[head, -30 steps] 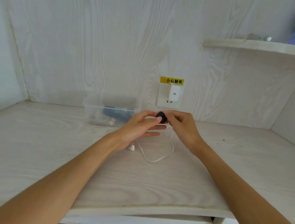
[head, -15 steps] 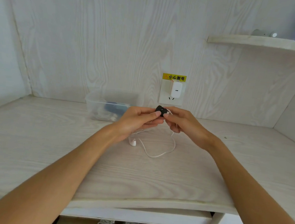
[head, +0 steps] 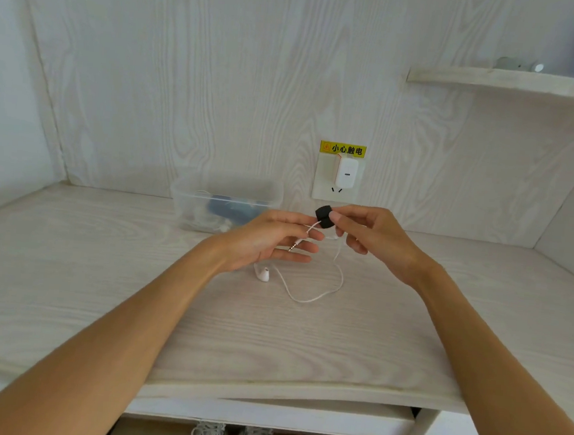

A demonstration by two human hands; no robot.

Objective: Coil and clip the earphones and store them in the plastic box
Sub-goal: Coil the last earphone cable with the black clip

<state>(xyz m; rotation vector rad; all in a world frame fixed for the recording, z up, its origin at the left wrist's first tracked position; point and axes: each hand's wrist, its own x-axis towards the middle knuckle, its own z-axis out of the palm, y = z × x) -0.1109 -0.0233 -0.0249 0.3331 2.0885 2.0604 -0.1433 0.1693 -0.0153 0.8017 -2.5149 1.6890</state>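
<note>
With my right hand (head: 376, 240) pinching the small black clip (head: 323, 216) and my left hand (head: 270, 240) holding the thin white earphone cable (head: 310, 296) near its plug, most cable lies uncoiled on the pale wooden desk (head: 102, 271), so clipping now risks loose loops snagging outside the clear plastic box (head: 225, 202).

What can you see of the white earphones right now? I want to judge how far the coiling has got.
The earphones are white, thin-cabled and still mostly uncoiled. One earbud lies on the desk below the left hand, and a loose loop of cable trails across the desk. The metal jack plug sticks out by the left hand's fingers, which pinch the cable. The cable rises to the black clip, which the right hand pinches.
</note>
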